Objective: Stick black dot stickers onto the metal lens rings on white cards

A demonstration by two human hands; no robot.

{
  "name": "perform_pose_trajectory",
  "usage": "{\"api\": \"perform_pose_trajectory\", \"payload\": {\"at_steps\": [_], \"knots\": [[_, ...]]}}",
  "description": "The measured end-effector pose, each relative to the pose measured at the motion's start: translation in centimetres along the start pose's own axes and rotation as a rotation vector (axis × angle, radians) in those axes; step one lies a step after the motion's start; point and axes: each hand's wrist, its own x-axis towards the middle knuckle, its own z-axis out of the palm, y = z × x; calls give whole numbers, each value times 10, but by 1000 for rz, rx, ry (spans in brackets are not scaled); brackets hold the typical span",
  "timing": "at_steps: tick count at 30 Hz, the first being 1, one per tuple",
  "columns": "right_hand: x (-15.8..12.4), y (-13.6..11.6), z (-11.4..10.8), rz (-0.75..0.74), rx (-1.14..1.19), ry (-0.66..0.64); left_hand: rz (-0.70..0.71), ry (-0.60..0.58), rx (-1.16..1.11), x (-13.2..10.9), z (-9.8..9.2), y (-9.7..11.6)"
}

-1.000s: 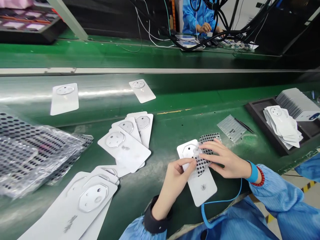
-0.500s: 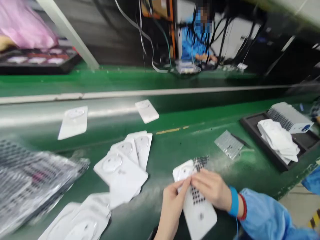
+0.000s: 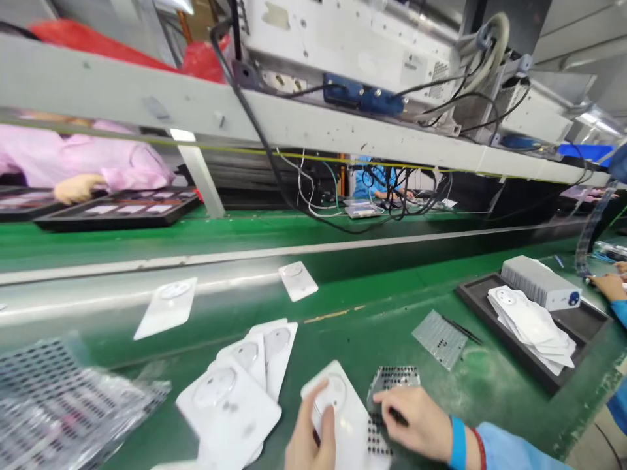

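Observation:
My left hand (image 3: 313, 431) grips a white rounded-corner panel (image 3: 350, 424) with a clear round piece near its top end. Its index finger and thumb rest on the panel's face near that piece. Just right of the panel, my right hand (image 3: 416, 421) has its fingers curled onto a clear sheet of black dots (image 3: 399, 375). The sheet's lower part shows between hand and panel. Left of my hands lies a fanned pile of similar white panels (image 3: 230, 405).
Two white panels (image 3: 169, 307) lie apart on the shiny strip. A plastic bag of dotted sheets (image 3: 68, 405) is at left. At right are a small clear sheet (image 3: 441, 339), thin black tweezers (image 3: 463, 329) and a black tray (image 3: 519, 365) with panels. Co-workers' hands (image 3: 78, 188) show beyond.
The view has tilted up. My hands, together over the panel before, have parted: the left stays on the panel, the right is to its right with the dotted sheet.

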Motion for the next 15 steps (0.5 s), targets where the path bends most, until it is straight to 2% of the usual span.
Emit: {"api": "perform_pose_trajectory", "payload": {"at_steps": [2,5,7,11,15], "knots": [[8,-5,-22,162,118,-14,-34,25,-63,-4,-7,17],[26,-19,-44,301,176,27,-111,-102,-221,-12,-6,39],[38,-32,-46,285,196,44,-146,-174,-247,-18,-1,47],[55,-57,-32,116,207,86,-153,-229,-273,-29,4,54],[60,-63,-22,95,191,79,-132,-279,-267,-35,0,52]]}}
